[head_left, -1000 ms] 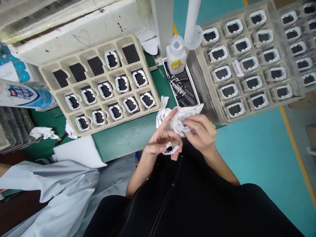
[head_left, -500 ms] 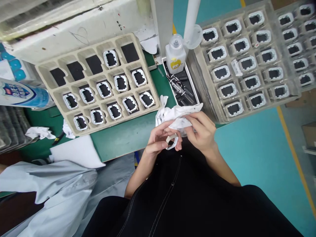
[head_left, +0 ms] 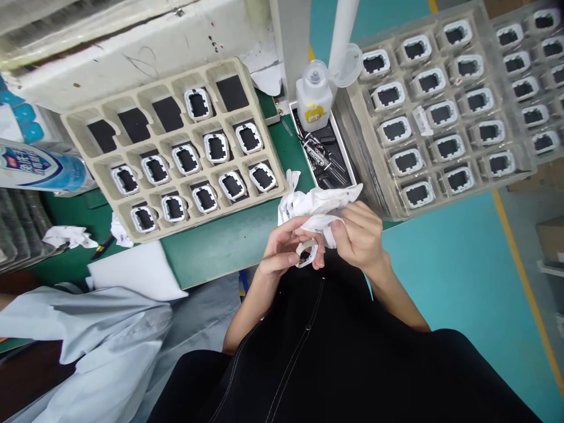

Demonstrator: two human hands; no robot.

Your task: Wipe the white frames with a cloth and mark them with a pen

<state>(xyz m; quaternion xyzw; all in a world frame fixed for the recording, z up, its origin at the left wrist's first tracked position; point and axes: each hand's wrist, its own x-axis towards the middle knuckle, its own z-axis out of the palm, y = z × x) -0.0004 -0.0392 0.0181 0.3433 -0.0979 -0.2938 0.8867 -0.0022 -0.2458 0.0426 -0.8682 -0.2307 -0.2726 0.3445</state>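
Head view. We list: left hand [head_left: 282, 254], fingers closed on a small white frame [head_left: 306, 253], held above the lap just off the green bench [head_left: 220, 247] edge. Right hand [head_left: 359, 235], pinching a white cloth [head_left: 315, 208] that touches the frame's top, we think. Beige tray [head_left: 174, 147], partly filled with frames, left. Clear tray [head_left: 440, 111], full, right. White bottle [head_left: 314, 103] between them.
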